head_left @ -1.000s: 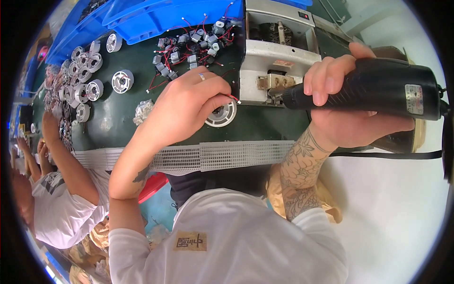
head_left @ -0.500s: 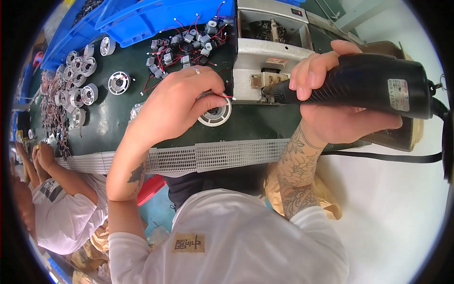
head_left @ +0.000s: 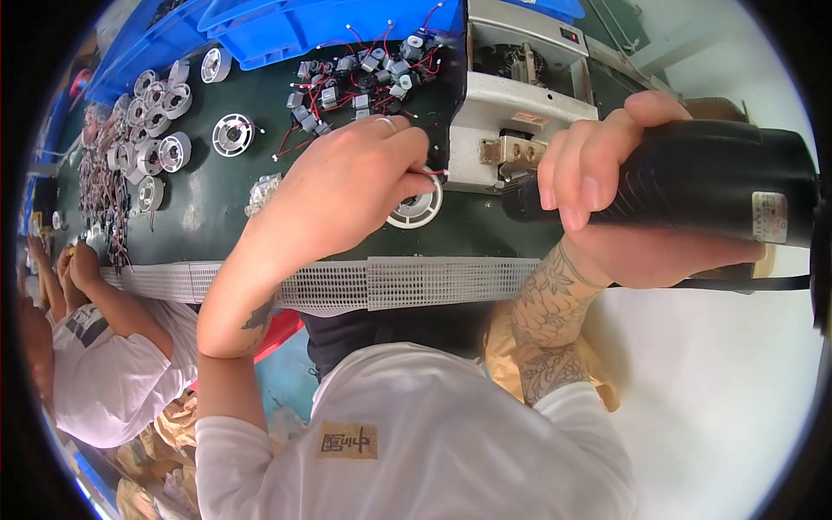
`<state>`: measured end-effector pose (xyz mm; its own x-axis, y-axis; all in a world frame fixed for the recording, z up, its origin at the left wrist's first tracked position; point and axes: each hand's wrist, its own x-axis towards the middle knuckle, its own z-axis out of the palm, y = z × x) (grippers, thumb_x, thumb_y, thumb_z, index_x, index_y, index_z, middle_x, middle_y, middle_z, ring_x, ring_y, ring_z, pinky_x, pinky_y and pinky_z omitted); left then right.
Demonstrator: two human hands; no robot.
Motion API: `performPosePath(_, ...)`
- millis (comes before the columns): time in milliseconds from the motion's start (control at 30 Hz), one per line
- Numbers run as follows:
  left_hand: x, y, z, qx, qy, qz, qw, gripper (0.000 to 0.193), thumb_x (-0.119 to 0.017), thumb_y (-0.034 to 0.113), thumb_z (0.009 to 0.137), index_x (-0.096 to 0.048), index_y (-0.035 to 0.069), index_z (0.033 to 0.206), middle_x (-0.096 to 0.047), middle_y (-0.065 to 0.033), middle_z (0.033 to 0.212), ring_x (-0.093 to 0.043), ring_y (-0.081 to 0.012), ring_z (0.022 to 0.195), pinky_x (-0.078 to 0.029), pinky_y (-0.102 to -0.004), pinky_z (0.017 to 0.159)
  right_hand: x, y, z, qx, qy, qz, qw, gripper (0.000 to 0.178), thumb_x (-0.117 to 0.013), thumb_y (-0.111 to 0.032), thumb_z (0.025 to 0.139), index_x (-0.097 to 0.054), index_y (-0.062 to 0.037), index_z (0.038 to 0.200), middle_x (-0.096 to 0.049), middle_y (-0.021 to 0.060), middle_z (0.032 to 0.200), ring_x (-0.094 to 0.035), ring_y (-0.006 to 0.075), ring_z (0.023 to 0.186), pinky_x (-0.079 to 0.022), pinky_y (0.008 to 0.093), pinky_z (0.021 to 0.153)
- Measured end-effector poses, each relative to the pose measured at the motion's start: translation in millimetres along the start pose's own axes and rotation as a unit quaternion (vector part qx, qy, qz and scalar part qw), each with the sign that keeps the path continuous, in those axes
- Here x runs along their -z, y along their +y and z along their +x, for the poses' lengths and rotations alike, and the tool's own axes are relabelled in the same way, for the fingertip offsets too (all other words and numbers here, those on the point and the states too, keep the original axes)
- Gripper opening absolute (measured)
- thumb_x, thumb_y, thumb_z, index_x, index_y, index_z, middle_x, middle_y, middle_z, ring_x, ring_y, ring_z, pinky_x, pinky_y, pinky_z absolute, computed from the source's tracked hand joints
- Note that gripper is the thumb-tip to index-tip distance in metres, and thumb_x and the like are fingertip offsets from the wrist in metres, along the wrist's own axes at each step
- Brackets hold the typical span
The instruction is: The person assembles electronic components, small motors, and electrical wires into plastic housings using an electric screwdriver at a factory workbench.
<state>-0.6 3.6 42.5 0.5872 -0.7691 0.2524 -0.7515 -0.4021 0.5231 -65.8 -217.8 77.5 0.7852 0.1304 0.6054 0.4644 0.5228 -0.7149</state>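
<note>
- My left hand (head_left: 355, 173): pinching a red wire (head_left: 432, 172) over the white wheel (head_left: 426, 214).
- My right hand (head_left: 598, 165): wrapped round a black power tool (head_left: 719, 182), near the metal machine (head_left: 490, 100).
- Green tabletop (head_left: 481, 236): open between wheel and mesh edging (head_left: 433, 284).

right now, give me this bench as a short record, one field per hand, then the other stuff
left hand: pinches red wire above white wheel
right hand: wrapped round black tool
machine: metal, right of the motors
motors: heaped beyond the left hand, with red wires
other wheels: mostly clustered left of the motors
bin: blue, behind the motors
</note>
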Motion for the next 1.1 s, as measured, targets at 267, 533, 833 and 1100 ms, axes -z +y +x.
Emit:
performPosePath(267, -7.2, 0.3, 12.3, -0.09, -0.033, 0.05, 0.994, 0.02, -0.07, 0.016, 0.081, -0.057, 0.003, 0.087, -0.057, -0.0119, 0.088, -0.057, -0.0327, 0.091, -0.047, -0.043, 0.075, -5.7, -5.7, 25.8, 0.014, -0.104, -0.057, 0.993, 0.111, -0.04, -0.09, 0.073, -0.043, 0.001, 0.137, -0.055, 0.0041, 0.072, -0.051, 0.0157, 0.054, -0.042, 0.0334, 0.049)
performPosePath(533, 0.5, -16.7, -15.4, 0.053, -0.036, -0.097, 0.993, 0.022, -0.068, 0.014, 0.086, -0.064, 0.0, 0.103, -0.061, -0.0134, 0.094, -0.063, -0.0285, 0.083, -0.05, -0.0355, 0.072, -25.7, -2.0, 10.7, -0.016, -0.07, -0.092, 0.993, 0.106, -0.043, -0.086, 0.077, -0.037, -0.0023, 0.143, -0.057, 0.0049, 0.08, -0.052, 0.0175, 0.059, -0.044, 0.0358, 0.056)
performPosePath(833, -19.7, -17.3, -21.5, 0.208, -0.006, -0.326, 0.922, 0.024, -0.066, 0.012, 0.086, -0.063, 0.0, 0.107, -0.063, -0.0075, 0.083, -0.058, -0.0137, 0.073, -0.047, -0.0288, 0.066, -44.3, 21.2, 15.8, -0.061, -0.019, -0.051, 0.997, 0.113, -0.042, -0.089, 0.074, -0.034, -0.003, 0.146, -0.059, 0.0066, 0.085, -0.054, 0.019, 0.063, -0.044, 0.0378, 0.058)
performPosePath(1100, -39.6, -29.3, -21.6, 0.19, 0.005, -0.469, 0.862, 0.024, -0.065, 0.008, 0.086, -0.063, -0.001, 0.108, -0.062, -0.0024, 0.083, -0.056, -0.0079, 0.076, -0.046, -0.0252, 0.068, -36.7, 27.8, 25.0, -0.072, -0.064, -0.019, 0.995, 0.114, -0.041, -0.09, 0.072, -0.037, -0.002, 0.144, -0.061, 0.0079, 0.088, -0.057, 0.0199, 0.066, -0.043, 0.038, 0.061)
